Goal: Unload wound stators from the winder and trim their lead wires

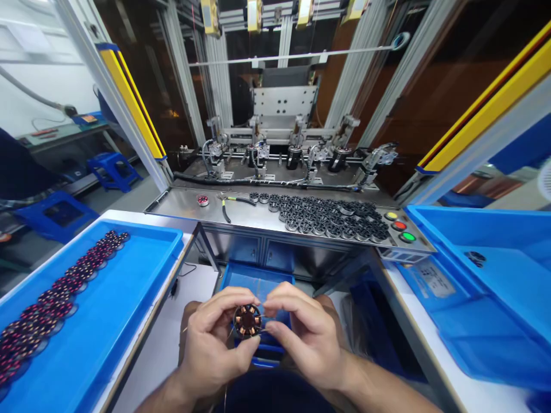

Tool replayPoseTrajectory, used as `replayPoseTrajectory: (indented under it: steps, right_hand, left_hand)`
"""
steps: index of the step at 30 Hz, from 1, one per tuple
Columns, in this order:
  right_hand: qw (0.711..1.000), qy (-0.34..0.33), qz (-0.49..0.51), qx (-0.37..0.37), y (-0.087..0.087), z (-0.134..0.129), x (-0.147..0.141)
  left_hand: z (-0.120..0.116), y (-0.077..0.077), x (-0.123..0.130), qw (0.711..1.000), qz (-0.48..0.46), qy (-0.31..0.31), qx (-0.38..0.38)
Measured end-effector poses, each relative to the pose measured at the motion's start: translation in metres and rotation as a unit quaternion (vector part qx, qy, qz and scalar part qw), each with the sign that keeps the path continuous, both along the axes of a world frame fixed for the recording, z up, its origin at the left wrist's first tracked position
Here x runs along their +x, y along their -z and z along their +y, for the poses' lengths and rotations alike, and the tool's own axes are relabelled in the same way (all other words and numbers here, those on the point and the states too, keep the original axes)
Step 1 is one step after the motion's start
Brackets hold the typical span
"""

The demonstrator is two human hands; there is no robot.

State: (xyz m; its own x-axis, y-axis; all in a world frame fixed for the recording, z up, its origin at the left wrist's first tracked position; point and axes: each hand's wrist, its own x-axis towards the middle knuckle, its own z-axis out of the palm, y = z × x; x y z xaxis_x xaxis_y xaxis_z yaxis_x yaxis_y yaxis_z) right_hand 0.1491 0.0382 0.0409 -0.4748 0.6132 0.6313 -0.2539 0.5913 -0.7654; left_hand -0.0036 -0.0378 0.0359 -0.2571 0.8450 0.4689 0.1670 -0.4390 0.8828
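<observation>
A round copper-wound core is held upright by the left hand, its rim pinched between the fingers and thumb, above a blue bin. Beside its right edge, thin wire ends are met by the right hand, whose fingers and thumb are brought close together; whether the wire is gripped cannot be told. On the metal tabletop, bare black cores are crowded to the right of open-handled pliers. Wound cores are lined up in a blue tray at the left.
</observation>
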Motion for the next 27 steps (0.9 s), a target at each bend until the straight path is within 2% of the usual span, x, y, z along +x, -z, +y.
replayPoseTrajectory:
  steps: [3,6,10,12,15,18,22,27]
  right_hand:
    - [1.0,0.021,-0.003,0.007,0.001,-0.005,-0.001]
    - [0.999,0.039,0.01,-0.007,0.003,-0.015,-0.002]
    - [0.999,0.008,0.03,0.014,0.004,-0.019,0.0]
    - [0.999,-0.006,0.029,0.023,0.002,-0.013,0.002]
    - [0.998,-0.042,0.015,0.035,-0.006,0.005,0.004]
    - [0.989,-0.131,-0.018,0.062,-0.017,0.021,0.002]
    - [0.972,-0.213,-0.048,0.084,-0.028,0.031,-0.005]
    - [0.965,-0.238,-0.04,0.103,-0.033,0.031,-0.008]
  left_hand:
    - [-0.001,0.003,-0.001,1.0,0.015,-0.009,0.001]
    - [-0.004,0.008,-0.003,0.997,0.049,-0.053,0.021]
    - [-0.006,0.007,-0.001,0.994,0.064,-0.08,0.031]
    - [-0.006,0.004,0.0,0.998,0.016,-0.055,0.009]
    - [-0.004,0.0,0.001,0.995,-0.089,0.024,-0.04]
    - [-0.005,0.0,0.001,0.976,-0.17,0.093,-0.101]
    - [-0.007,0.0,0.001,0.951,-0.198,0.143,-0.189]
    - [-0.004,-0.004,0.002,0.932,-0.225,0.176,-0.225]
